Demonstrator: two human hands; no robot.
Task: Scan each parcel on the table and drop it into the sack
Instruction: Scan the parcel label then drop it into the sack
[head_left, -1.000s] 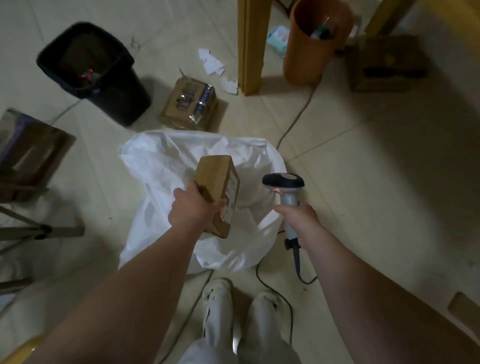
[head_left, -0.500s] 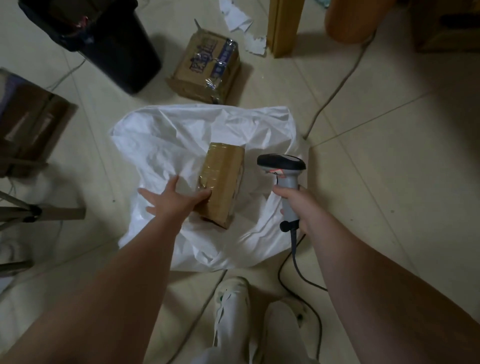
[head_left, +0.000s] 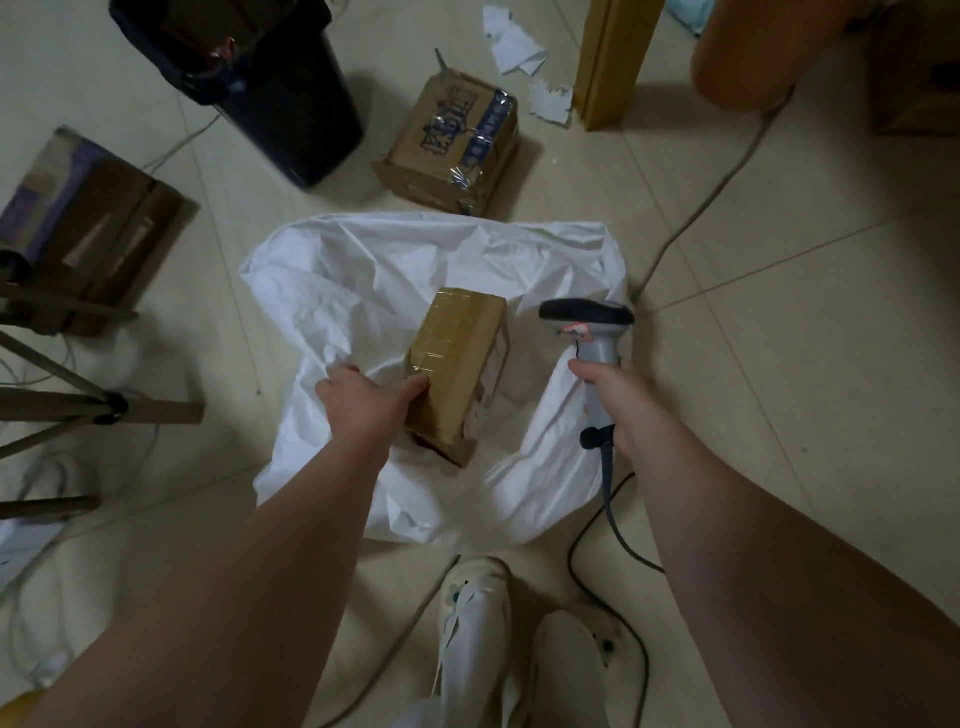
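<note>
Parcel (head_left: 457, 364) of brown, tape-wrapped cardboard lies among the crumpled folds of the white sack (head_left: 363, 291), which is spread on the tiled floor (head_left: 779, 364); whether it sits inside the sack's mouth or on top of the fabric I cannot tell. A label shows on its right face. The left hand (head_left: 361, 402) is at the parcel's near left corner, thumb against the cardboard and fingers bent down over a fold of the sack; whether they pinch the fabric I cannot tell. The right hand (head_left: 610, 397) is clenched round the grey handle of the scanner (head_left: 597, 348), whose dark head points left over the sack's right edge, just beside the parcel. Its black cable (head_left: 613, 519) drops from the handle and curls across the floor past two white shoes (head_left: 472, 613). Beyond the sack stand a printed carton (head_left: 457, 140) and a black bin (head_left: 291, 104).
</note>
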